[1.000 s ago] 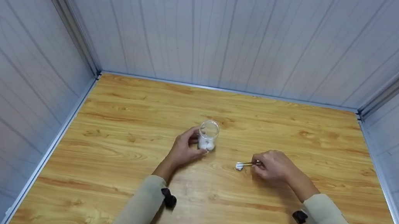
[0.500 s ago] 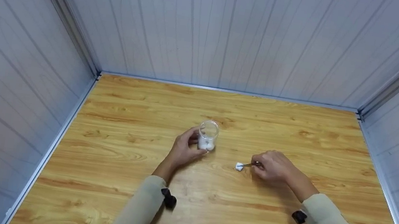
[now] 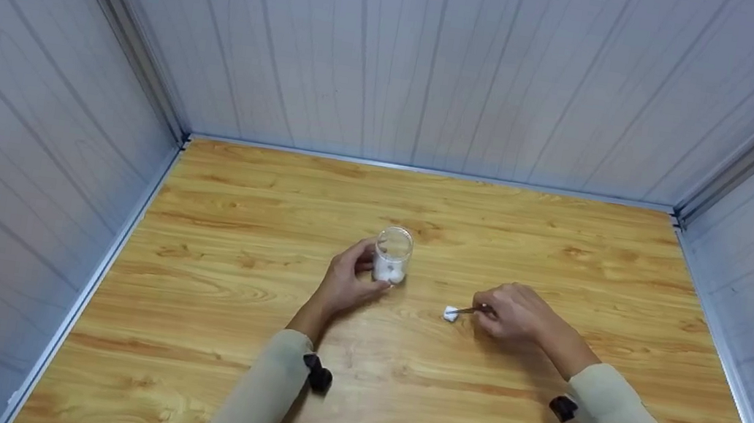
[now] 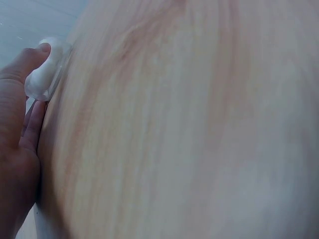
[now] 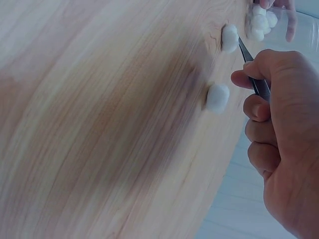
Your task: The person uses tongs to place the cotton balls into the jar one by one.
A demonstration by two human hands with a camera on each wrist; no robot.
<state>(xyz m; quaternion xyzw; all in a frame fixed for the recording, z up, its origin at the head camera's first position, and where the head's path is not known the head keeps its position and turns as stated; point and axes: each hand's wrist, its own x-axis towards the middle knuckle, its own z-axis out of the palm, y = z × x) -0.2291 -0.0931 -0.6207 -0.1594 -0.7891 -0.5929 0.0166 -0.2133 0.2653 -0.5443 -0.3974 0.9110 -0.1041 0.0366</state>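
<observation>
In the head view my left hand (image 3: 347, 279) holds an upright clear glass jar (image 3: 394, 242), thumb and fingers round its lower part. White cotton balls (image 5: 260, 24) lie in the bottom of the jar. My right hand (image 3: 516, 312) pinches a pair of metal tweezers (image 5: 260, 89), which point left. Their tips are right at a white cotton ball (image 3: 451, 314) on the table, between the two hands. A second loose cotton ball (image 5: 218, 98) rests below the right hand in the right wrist view; that hand hides it from the head camera.
The wood-grain table (image 3: 261, 195) is closed in by pale panel walls (image 3: 398, 59) at the back and on both sides. Black wrist devices (image 3: 317, 374) sit on both sleeved forearms.
The tweezers' prongs, spread apart a second ago, now look drawn together at the cotton ball. Both hands and the jar have stayed nearly in place.
</observation>
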